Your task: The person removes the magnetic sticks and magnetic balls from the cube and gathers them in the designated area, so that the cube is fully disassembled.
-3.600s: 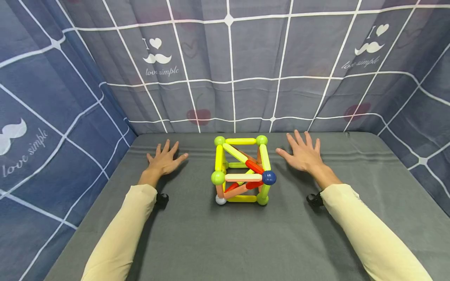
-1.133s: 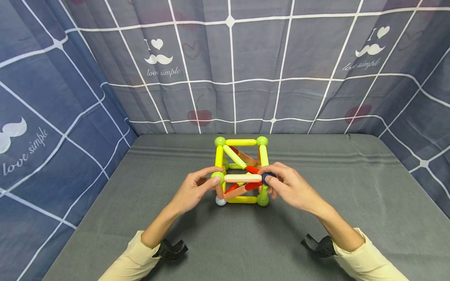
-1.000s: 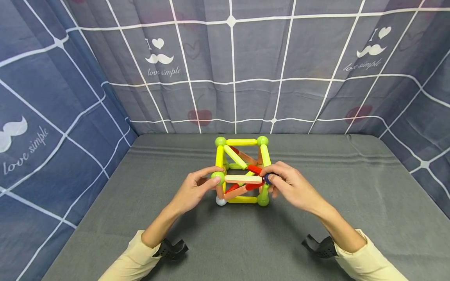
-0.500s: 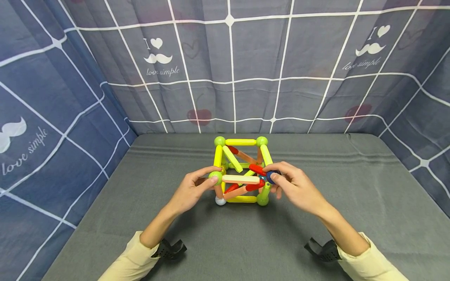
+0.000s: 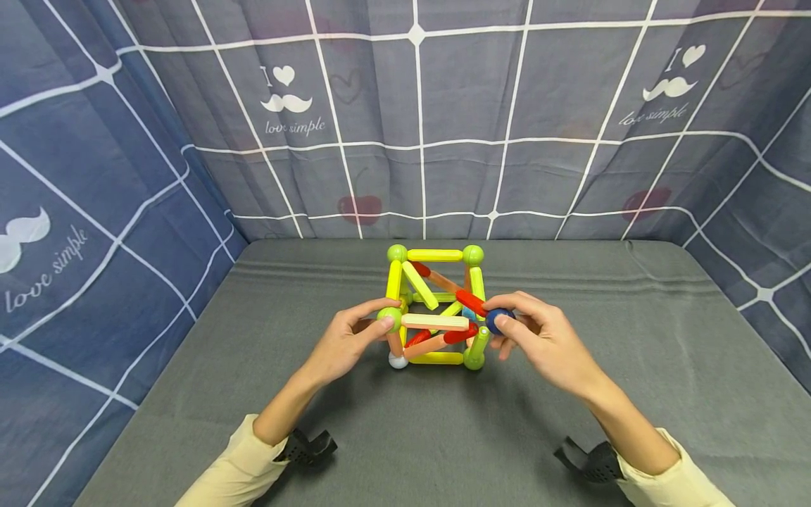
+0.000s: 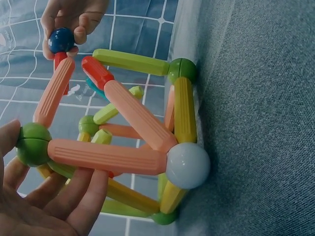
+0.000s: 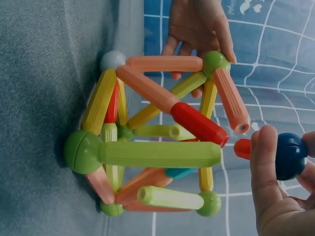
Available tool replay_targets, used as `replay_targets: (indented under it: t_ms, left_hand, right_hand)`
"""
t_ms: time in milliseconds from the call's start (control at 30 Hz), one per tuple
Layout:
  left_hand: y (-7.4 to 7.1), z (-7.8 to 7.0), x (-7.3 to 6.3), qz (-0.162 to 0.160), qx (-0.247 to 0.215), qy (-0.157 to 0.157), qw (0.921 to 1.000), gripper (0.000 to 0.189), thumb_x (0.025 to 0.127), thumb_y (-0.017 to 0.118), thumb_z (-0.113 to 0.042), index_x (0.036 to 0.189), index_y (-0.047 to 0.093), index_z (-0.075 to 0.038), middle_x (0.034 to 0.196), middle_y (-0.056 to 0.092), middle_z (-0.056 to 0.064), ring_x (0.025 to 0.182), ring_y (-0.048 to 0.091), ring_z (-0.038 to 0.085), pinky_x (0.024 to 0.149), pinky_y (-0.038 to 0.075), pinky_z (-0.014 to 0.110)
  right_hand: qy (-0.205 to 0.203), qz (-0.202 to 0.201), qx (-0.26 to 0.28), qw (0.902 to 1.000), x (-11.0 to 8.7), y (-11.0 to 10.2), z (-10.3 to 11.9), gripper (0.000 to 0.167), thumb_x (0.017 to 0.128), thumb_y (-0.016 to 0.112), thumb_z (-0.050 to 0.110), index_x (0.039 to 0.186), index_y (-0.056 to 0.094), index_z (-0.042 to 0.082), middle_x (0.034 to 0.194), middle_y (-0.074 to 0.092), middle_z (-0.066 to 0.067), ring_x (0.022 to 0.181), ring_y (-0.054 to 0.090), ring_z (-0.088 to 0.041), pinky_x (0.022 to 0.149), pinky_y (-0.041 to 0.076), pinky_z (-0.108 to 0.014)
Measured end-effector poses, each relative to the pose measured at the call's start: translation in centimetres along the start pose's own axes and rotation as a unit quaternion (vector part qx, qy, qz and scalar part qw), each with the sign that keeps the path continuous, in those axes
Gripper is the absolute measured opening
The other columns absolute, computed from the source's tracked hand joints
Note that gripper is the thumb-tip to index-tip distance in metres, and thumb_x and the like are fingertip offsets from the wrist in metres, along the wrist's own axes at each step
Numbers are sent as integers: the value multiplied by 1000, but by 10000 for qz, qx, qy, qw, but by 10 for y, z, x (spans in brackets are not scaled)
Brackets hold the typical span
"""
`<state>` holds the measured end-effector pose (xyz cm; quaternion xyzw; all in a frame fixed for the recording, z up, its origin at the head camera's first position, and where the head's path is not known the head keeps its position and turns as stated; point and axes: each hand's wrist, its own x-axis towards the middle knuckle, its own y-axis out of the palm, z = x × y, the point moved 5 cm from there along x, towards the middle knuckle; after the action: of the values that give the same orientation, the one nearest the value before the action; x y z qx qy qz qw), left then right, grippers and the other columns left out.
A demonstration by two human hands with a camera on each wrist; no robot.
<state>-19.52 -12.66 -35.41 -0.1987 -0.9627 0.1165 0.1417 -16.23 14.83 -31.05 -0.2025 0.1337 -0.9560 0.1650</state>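
Observation:
A box-shaped frame of magnetic rods and balls [image 5: 436, 255] stands on the grey cloth. My left hand [image 5: 342, 345] pinches the green ball [image 6: 33, 144] at its near upper left corner. Between thumb and fingers, my right hand [image 5: 551, 345] pinches a dark blue ball [image 7: 290, 156], just right of the frame. A red rod [image 5: 470, 302] sticks to that ball, pointing up and left. A pale pink rod [image 5: 435, 322] runs from the left green ball to a loose end, and a light green rod [image 7: 160, 154] also ends free beside the blue ball.
A grey-white ball [image 5: 398, 362] and a green ball [image 5: 474, 359] form the frame's near bottom corners. Patterned curtains [image 5: 469, 113] hang behind and at both sides of the grey cloth-covered surface [image 5: 412, 436].
Both hands left the cloth and took hold of the frame's near top balls. The right hand then drew the blue ball rightward with a red rod attached, parting it from several rods.

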Motion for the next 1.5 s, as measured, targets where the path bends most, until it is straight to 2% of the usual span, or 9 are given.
replay_targets:
  t_ms: [167, 233, 400, 633, 800, 1033, 1367, 1500]
  left_hand:
    - [0, 0, 0, 30, 14, 0, 10000, 33, 100, 60, -15, 131, 61, -6, 121, 65, 12, 99, 68, 27, 86, 54, 36]
    - [0, 0, 0, 34, 50, 3, 10000, 33, 100, 60, -15, 132, 61, -6, 122, 64, 12, 99, 67, 27, 86, 54, 36]
    - [1, -1, 0, 21, 21, 5, 10000, 33, 100, 60, -14, 132, 61, -5, 121, 64, 13, 100, 67, 26, 87, 54, 40]
    - [0, -1, 0, 10, -64, 3, 10000, 35, 100, 60, -13, 132, 59, -1, 117, 66, 14, 100, 67, 25, 88, 53, 46]
    - [0, 0, 0, 44, -67, -8, 10000, 36, 100, 60, -14, 133, 58, 2, 119, 65, 13, 101, 67, 26, 88, 54, 40]
    - [0, 1, 1, 108, -108, -15, 9999, 37, 101, 59, -14, 134, 56, 3, 115, 65, 14, 101, 67, 27, 87, 54, 35]
    - [-1, 1, 0, 104, -103, 4, 9999, 37, 101, 59, -13, 134, 56, 3, 115, 65, 14, 101, 67, 27, 88, 54, 36]
    - [-1, 2, 1, 127, -101, -2, 9999, 37, 101, 59, -13, 134, 56, 3, 115, 66, 14, 101, 67, 26, 88, 54, 36]
  right_hand:
    - [56, -97, 76, 9999, -3, -5, -3, 18, 98, 56, 0, 115, 63, -1, 90, 64, -16, 66, 68, -29, 69, 56, -32]
    - [130, -115, 44, 9998, -5, -7, -5, 17, 98, 58, 1, 114, 62, 0, 82, 66, -13, 66, 69, -27, 69, 54, -31]
    - [350, -107, -80, 9993, -10, -13, -9, 15, 98, 60, 5, 113, 62, 5, 71, 66, -9, 65, 68, -26, 64, 50, -30]
    - [650, -218, -253, 9973, -21, -23, -19, 20, 99, 60, 8, 118, 62, 4, 79, 68, -11, 62, 66, -26, 62, 46, -29]
    - [950, -242, -374, 9945, -32, -29, -33, 28, 99, 61, 10, 127, 59, 3, 87, 65, -14, 66, 67, -26, 66, 49, -29]
    - [1667, -246, -489, 9845, -44, -38, -56, 41, 97, 65, 16, 131, 55, -4, 83, 66, -16, 66, 65, -22, 67, 53, -30]
    - [1993, 103, -620, 9779, -53, -39, -79, 47, 95, 69, 19, 128, 56, -12, 81, 64, -15, 63, 62, -16, 61, 54, -32]
    - [2008, 420, -762, 9758, -57, -36, -83, 47, 95, 69, 21, 127, 58, -12, 88, 60, -12, 65, 62, -16, 60, 54, -32]
